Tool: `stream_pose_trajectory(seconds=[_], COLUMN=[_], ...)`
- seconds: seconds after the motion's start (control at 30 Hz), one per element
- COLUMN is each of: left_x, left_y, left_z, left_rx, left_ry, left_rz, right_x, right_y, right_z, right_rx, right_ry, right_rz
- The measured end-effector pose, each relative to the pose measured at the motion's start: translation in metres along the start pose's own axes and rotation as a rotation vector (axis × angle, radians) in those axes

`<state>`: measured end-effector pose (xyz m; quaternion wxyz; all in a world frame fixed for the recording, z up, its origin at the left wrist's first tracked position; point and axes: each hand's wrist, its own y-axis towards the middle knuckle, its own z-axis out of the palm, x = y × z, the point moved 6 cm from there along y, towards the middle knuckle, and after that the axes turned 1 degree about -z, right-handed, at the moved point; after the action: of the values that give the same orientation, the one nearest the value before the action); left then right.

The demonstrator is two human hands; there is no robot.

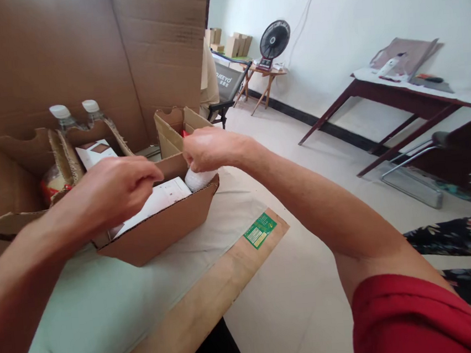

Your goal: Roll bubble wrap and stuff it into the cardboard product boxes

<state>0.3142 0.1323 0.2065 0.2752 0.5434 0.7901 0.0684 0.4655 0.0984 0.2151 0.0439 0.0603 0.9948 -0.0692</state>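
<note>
An open cardboard box (161, 233) stands on the pale cloth in front of me. Inside it lies a white printed carton (166, 198), with a rounded white wrapped item (199, 180) at the right end. My right hand (211, 148) is closed at the top of that white item, fingers curled downward. Over the left part of the box, my left hand (122, 187) is closed with thumb and fingers together. Whatever it may hold is hidden from view. The hands are apart, and both cover parts of the box's rim.
More cardboard boxes (15, 181) stand at left and behind, one with a red-and-yellow packet. Two white-capped bottles (91, 107) stand by a tall cardboard panel (82, 52). A green-labelled wooden edge (228, 277) borders the cloth. Beyond are a fan (274, 39) and dark table (402, 94).
</note>
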Motion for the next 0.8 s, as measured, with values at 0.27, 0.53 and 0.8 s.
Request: stream_pose_trajectory(seconds=[0.27, 0.53, 0.8], left_x=[-0.002, 0.030, 0.030], left_y=[-0.167, -0.184, -0.183], left_z=[0.002, 0.064, 0.059], left_rx=[-0.596, -0.587, -0.505], left_ry=[0.041, -0.335, -0.160], left_rz=[-0.398, -0.551, -0.546], right_x=[0.028, 0.019, 0.005], right_y=[0.021, 0.025, -0.011], right_z=[0.039, 0.051, 0.027], right_rx=[0.255, 0.373, -0.117], right_ry=[-0.073, -0.104, 0.133], right_rz=[-0.128, -0.170, -0.151])
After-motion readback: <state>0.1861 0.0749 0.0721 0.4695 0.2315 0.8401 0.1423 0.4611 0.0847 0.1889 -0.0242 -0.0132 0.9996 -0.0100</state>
